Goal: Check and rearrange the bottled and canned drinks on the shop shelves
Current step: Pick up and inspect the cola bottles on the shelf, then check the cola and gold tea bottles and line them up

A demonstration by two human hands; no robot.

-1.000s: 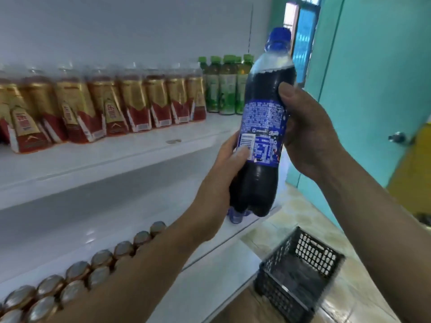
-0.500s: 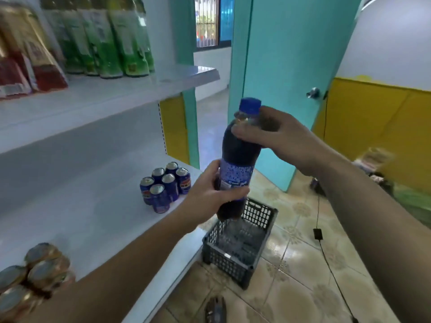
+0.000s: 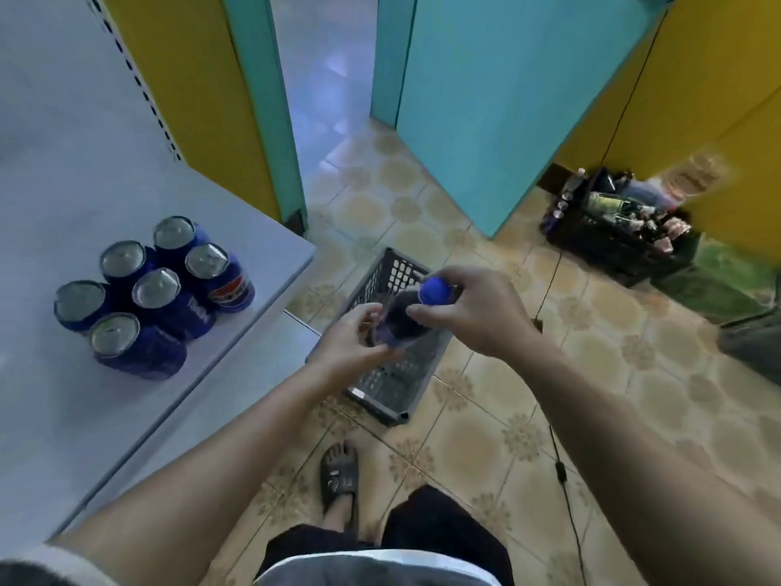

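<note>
Centrally, you hold one dark cola bottle (image 3: 401, 321) with both hands, its blue cap (image 3: 435, 291) uppermost, above the grey basket (image 3: 376, 397); whether its base touches the basket cannot be told. Your left hand (image 3: 350, 344) curls its fingers round the bottle's body, while your right hand (image 3: 481, 315) pinches the shoulder just below the cap between thumb and bent fingers. The basket stands on the tiled floor (image 3: 613, 374), just beside the right edge of the white shelf (image 3: 84, 416). Six blue cans (image 3: 156, 289) stand upright in a tight cluster near that shelf's front right corner. Your sandalled foot (image 3: 338, 475) rests near the basket's front edge. A black crate (image 3: 608, 247) of mixed goods sits against the yellow wall, well apart, and a thin cable (image 3: 560, 463) trails across the tiles.
</note>
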